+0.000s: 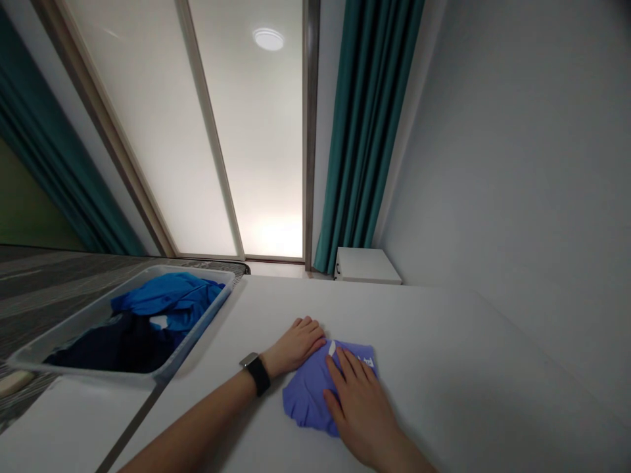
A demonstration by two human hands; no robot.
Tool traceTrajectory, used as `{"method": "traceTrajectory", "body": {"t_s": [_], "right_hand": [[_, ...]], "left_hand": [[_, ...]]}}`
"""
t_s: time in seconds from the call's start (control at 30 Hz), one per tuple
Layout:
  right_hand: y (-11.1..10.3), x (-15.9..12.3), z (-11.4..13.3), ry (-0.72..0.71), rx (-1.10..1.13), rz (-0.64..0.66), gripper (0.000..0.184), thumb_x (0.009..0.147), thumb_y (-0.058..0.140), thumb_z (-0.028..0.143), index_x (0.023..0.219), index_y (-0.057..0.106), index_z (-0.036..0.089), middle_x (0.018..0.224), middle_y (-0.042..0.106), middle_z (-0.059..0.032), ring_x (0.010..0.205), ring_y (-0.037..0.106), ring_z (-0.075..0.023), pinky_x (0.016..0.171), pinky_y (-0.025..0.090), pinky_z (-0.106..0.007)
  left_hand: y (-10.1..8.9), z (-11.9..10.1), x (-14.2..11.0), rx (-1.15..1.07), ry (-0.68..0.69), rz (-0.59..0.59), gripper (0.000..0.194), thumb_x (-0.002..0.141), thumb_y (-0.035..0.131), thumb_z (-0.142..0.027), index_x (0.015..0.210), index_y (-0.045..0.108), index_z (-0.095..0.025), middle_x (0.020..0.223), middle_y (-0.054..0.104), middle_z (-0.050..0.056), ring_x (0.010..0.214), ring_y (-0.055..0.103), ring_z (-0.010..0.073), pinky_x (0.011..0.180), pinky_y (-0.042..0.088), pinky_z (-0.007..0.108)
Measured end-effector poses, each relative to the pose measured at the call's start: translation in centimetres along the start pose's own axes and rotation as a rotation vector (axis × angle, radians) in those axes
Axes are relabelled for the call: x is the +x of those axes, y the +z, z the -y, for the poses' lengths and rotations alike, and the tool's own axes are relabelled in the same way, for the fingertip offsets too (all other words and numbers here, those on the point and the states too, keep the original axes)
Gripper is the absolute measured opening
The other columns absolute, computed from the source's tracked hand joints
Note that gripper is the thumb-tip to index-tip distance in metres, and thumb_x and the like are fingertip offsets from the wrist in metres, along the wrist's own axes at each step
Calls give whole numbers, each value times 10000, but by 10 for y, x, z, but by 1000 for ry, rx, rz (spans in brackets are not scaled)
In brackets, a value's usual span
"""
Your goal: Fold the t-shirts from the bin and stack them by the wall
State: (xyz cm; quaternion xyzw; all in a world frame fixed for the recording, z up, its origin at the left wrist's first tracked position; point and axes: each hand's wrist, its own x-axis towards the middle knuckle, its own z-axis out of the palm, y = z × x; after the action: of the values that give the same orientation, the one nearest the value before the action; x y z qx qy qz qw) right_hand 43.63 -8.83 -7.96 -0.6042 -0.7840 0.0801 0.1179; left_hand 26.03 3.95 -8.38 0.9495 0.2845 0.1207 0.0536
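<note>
A folded periwinkle-blue cloth garment [315, 394] lies on the white table [468, 394], with a small white tag and white printing near its far edge. My right hand [357, 407] rests flat on it, fingers spread. My left hand [296, 346], with a black-strapped smartwatch [256, 374] on its wrist, lies against the garment's left edge, its fingertips on the cloth. Neither hand visibly grips the cloth. Part of the garment is hidden under my right hand.
A grey plastic tray [73, 315] at the table's left edge holds a bright blue garment [167, 299] and a dark navy garment [118, 345]. Beyond the table are a patterned floor [49, 282], a white cabinet [367, 266] and teal curtains [365, 131].
</note>
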Motion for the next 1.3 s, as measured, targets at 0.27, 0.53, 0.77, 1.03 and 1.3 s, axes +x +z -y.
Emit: {"method": "traceTrajectory", "body": {"t_s": [0.27,0.53,0.77,1.03,1.3], "right_hand": [[-37,19,-42,-229,-13,65,338,957,478,257,1254,630,313,1339,594,-56,1206,545,-222,1025,412,-373],[-32,-5,-21,105,-235,45,274,959,440,293,947,709,242,877,699,-65,713,661,-203,655,481,-310],[-9,26,-63,30,25,-235,373,944,431,257,1287,564,196,1225,603,-122,1145,546,-243,987,429,-400],[21,36,-86,34,68,-251,433,979,369,312,1360,501,155,1313,555,-141,1237,487,-248,1060,380,-445],[-10,-25,-64,-231,89,-317,205,951,449,269,1059,624,253,959,667,-65,889,626,-205,839,502,-353]], "left_hand": [[-46,19,26,-38,-208,-163,259,958,432,-185,1176,570,-203,1156,601,83,1077,543,237,929,424,394],[-50,-14,-4,-76,-284,-225,252,927,463,-242,1145,583,-204,1123,618,81,1054,567,252,918,417,401],[-23,-26,-25,-435,-578,-32,392,978,348,-342,1322,429,-172,738,666,-11,755,650,208,751,416,302],[-24,-72,-66,-383,-405,86,691,895,567,-388,1471,232,-202,1178,665,95,939,635,252,893,387,391],[-5,-71,-92,-181,-167,-19,138,884,592,-213,987,504,-238,922,651,25,831,599,216,743,413,327]]}}
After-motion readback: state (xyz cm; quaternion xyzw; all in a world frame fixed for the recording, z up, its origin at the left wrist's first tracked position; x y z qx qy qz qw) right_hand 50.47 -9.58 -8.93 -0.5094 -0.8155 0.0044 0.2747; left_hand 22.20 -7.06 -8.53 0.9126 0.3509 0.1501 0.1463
